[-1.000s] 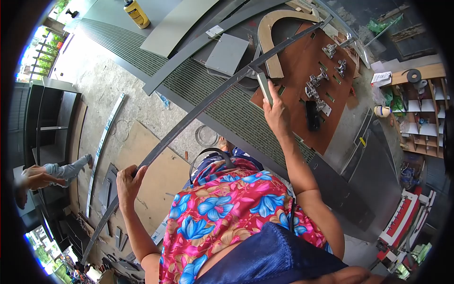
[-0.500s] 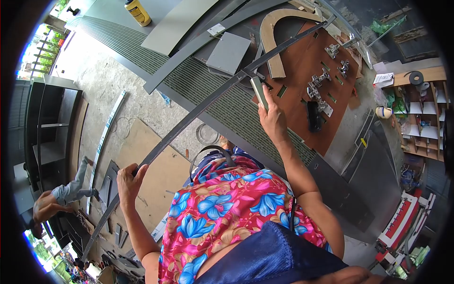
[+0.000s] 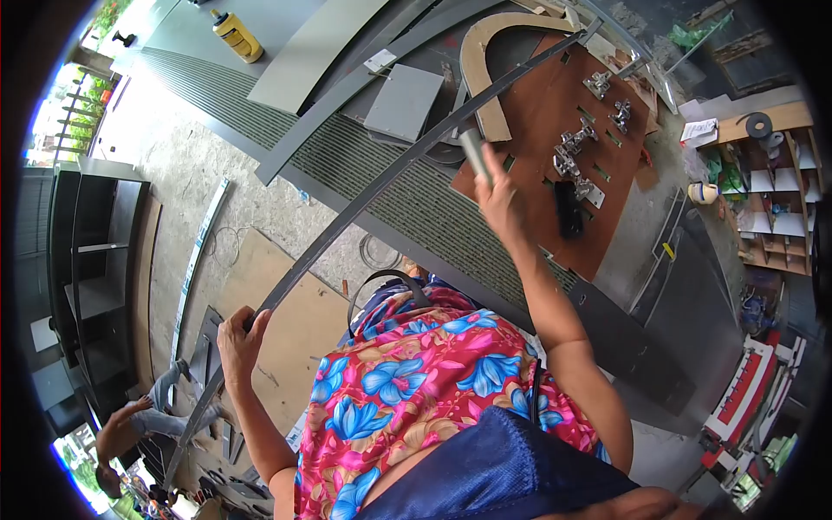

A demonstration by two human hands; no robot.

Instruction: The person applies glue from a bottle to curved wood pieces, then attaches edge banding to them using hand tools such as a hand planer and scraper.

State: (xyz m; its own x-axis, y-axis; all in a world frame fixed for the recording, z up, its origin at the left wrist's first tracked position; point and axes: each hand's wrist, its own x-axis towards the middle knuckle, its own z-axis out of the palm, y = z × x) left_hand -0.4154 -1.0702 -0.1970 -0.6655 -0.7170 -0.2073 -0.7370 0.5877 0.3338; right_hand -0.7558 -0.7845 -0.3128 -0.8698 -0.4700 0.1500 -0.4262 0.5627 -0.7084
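A long, narrow dark strip runs diagonally across the view, from the lower left to the upper right. My left hand is closed round its lower part, thumb on top. My right hand grips a light grey-green handled tool, whose top end is close beside the strip; its far end is blurred. Beyond the strip lie a grey square plate and a U-shaped wooden piece. Several metal hinges rest on a reddish-brown board, right of my right hand.
A ribbed dark table surface lies under the strip. A yellow bottle stands at the upper left. Another person bends down at the lower left. At the right are a wooden shelf unit and a red-and-white machine.
The tool in my right hand has shifted slightly up and left and is more blurred. My left hand still holds the strip. The other person has moved lower and to the right.
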